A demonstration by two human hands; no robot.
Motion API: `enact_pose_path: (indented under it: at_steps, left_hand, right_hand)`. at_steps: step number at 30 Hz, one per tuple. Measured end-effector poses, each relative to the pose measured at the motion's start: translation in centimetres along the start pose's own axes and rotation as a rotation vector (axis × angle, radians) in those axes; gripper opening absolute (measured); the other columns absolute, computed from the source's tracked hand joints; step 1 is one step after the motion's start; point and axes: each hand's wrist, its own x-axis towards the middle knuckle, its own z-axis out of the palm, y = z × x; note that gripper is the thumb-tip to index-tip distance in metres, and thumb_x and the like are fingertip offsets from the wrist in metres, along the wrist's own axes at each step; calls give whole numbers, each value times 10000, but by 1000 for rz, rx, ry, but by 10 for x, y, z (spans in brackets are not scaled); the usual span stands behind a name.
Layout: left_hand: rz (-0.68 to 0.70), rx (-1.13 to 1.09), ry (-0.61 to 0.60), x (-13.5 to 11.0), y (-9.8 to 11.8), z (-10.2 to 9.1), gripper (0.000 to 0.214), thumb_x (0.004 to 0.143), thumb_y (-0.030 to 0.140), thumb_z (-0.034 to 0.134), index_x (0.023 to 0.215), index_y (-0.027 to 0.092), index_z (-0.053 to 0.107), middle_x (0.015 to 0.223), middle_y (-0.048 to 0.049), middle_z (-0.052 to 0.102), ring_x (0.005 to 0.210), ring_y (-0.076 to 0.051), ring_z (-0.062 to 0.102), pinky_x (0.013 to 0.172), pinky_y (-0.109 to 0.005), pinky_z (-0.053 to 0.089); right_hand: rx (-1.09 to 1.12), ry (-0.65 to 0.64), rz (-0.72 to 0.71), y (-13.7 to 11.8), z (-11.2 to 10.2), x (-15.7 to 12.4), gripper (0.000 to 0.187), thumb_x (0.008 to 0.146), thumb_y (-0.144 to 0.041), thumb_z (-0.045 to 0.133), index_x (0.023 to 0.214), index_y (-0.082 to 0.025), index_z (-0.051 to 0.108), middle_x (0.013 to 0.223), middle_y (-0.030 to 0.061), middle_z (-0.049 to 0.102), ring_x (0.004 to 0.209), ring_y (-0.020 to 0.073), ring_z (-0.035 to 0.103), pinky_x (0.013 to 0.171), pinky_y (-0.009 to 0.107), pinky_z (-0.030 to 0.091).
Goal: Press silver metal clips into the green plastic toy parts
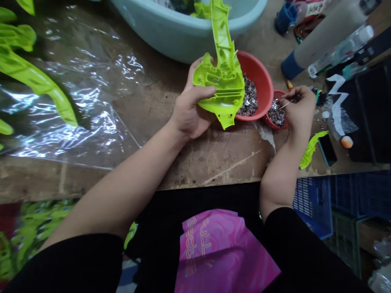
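My left hand (pixel 195 106) grips a lime-green plastic housing half (pixel 226 81), its ribbed inside turned up and its long curved arm pointing away from me. The thumb lies over its near left edge. Behind it stands a red bowl (pixel 264 81) with many small shiny metal pieces (pixel 249 97). My right hand (pixel 297 106) is closed around a thin metal tool (pixel 286 104), whose exact kind I cannot make out. The tool's tip reaches over a smaller red basket (pixel 276 125) of similar metal pieces.
A large pale-blue tub (pixel 171 32) stands at the back. Clear plastic sheeting (pixel 91 110) and green parts (pixel 39 73) cover the left. At right are a grey bottle (pixel 324 40), a phone (pixel 327 150) and a green piece (pixel 312 150). Blue crates (pixel 314 207) sit below the table edge.
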Motion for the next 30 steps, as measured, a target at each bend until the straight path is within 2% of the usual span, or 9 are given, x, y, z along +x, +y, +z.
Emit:
enact_pose_path:
  at_steps: [3,6,9,12,15,17,20,26,30]
  left_hand:
    - [-27,22,10,-5,4,8,672,738,294,707,1381,366,527,1409,0,695,1405,-319,651,1031,-535,661]
    - [-6,89,-48,-5,-1,6,774,662,347,840,1381,412,560,1388,16,717,1395,-318,645,1041,-488,658]
    - [40,168,-76,-1,-10,-1,905,622,451,924,1440,369,545,1365,-31,720,1434,-327,607,1105,-465,621]
    - [85,267,-124,0,-16,-5,968,601,532,966,1435,308,526,1396,-83,682,1475,-344,582,1157,-463,585]
    - [119,296,-170,-2,-17,-4,928,645,582,952,1409,288,515,1401,-86,656,1463,-343,605,1189,-476,555]
    - [127,281,-183,-3,-17,-2,893,685,604,928,1405,287,506,1378,-77,656,1439,-334,631,1195,-482,543]
    - [110,247,-187,-3,-17,0,884,683,598,937,1391,279,514,1367,-75,657,1448,-328,628,1190,-453,544]
    - [21,136,-173,-8,-14,1,839,666,521,955,1369,307,548,1321,-32,700,1408,-282,654,1129,-379,589]
    - [-99,97,-201,-14,-8,5,817,680,443,939,1380,277,551,1276,-45,726,1321,-309,710,1041,-419,647]
  right_hand:
    - [170,84,30,-4,2,3,405,728,-292,844,843,-283,455,800,-14,667,741,171,617,771,412,545]
    - [355,-24,-116,-10,6,5,434,785,-419,874,907,-329,467,962,1,747,847,209,662,800,452,590]
    - [427,-139,-280,-25,19,1,430,858,-544,839,988,-367,470,1037,-1,770,854,227,688,764,464,615]
    - [558,-103,-405,-54,44,-15,454,862,-506,869,972,-342,460,963,-20,771,786,205,719,732,429,647]
    - [639,-17,-470,-91,68,-39,454,877,-443,880,960,-305,456,949,-48,756,815,180,759,787,411,681]
    - [580,-7,-483,-113,77,-55,404,936,-480,817,988,-296,461,978,-46,739,879,177,779,839,429,694]
    - [534,5,-525,-134,81,-71,385,984,-520,760,962,-291,451,957,-41,729,882,172,789,823,416,702]
    - [498,-48,-583,-137,74,-74,319,1014,-487,741,933,-289,504,952,-13,766,861,207,814,770,426,722]
    - [631,-168,-622,-133,71,-70,256,959,-410,822,968,-290,596,1106,-14,815,903,197,824,750,366,728]
